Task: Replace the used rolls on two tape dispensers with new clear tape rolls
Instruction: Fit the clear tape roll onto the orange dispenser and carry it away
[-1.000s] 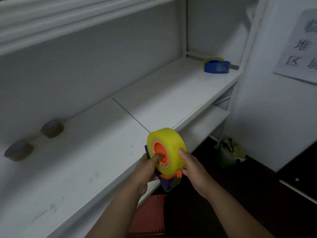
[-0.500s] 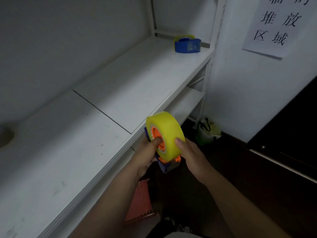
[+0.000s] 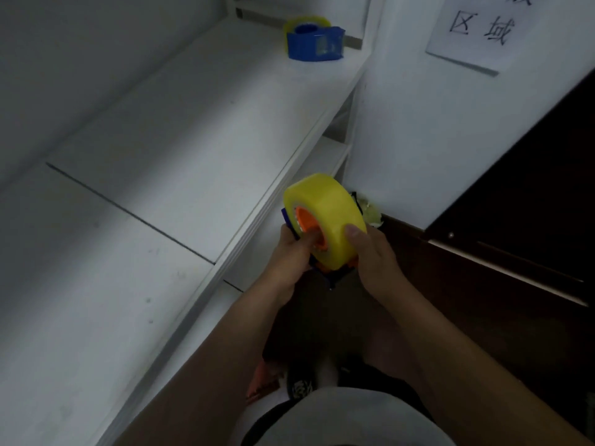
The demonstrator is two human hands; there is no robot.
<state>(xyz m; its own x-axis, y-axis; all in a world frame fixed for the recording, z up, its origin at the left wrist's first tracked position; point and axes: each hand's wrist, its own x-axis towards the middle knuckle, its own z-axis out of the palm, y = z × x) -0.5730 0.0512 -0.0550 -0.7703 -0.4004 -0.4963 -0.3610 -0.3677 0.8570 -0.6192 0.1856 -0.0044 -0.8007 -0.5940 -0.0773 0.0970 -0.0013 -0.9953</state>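
- Setting: a white shelf runs along the left; both hands work in front of its edge, off the shelf surface.
- Held item: a full, yellow-tinted clear tape roll sits on the orange hub of a blue dispenser, most of which is hidden behind the roll and the hands.
- Left hand: curled around the dispenser's side, thumb pressed into the orange hub.
- Right hand: wrapped around the roll's outer face, thumb flat on the tape; the other fingers are hidden behind it.
- Second dispenser: blue, resting at the far end of the shelf, well apart from the hands, with a yellowish roll on it; whether that roll is new cannot be told.
- Step in hand (judgement): seating the new roll on dispenser 1 of 2.
- Next move (judgement): push the roll fully home on the hub, then find the tape's free end and lead it toward the cutter; the clear film's edge will be hard to find in this dim light.
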